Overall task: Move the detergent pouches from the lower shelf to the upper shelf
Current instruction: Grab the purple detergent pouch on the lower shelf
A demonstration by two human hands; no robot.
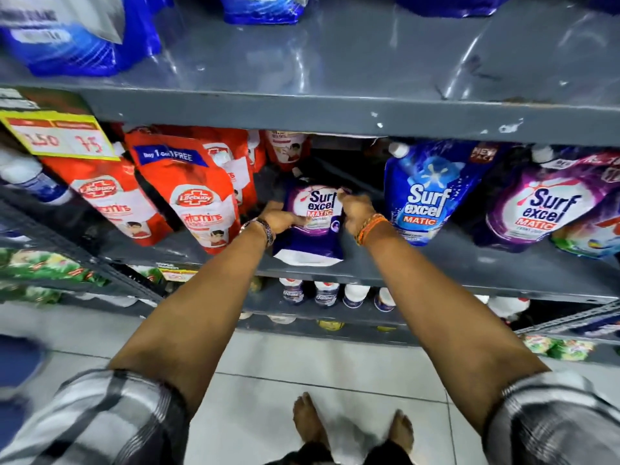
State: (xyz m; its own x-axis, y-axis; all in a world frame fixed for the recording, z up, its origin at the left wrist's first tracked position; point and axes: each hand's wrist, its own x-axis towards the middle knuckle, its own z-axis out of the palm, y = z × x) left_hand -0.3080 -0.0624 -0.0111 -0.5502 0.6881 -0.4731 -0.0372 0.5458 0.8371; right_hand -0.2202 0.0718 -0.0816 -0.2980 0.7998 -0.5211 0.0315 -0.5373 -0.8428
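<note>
The purple Surf Excel Matic pouch (310, 226) stood on the lower shelf (469, 263), just left of the blue Surf Excel pouch (423, 196). The left hand (280, 220) and right hand (356, 213) had their fingers closed on its sides, probably to lift it upright toward the upper shelf (335, 75).

Both arms reached forward and slightly inward, bare from rolled checked sleeves at the elbows. The left hand (280, 219), a dark band at its wrist, curled around one side of a purple pouch (312, 226). The right hand (357, 209), orange threads tied at its wrist, closed on the other side near the top, though its fingertips seemed hidden. Bare feet stood below.
</note>
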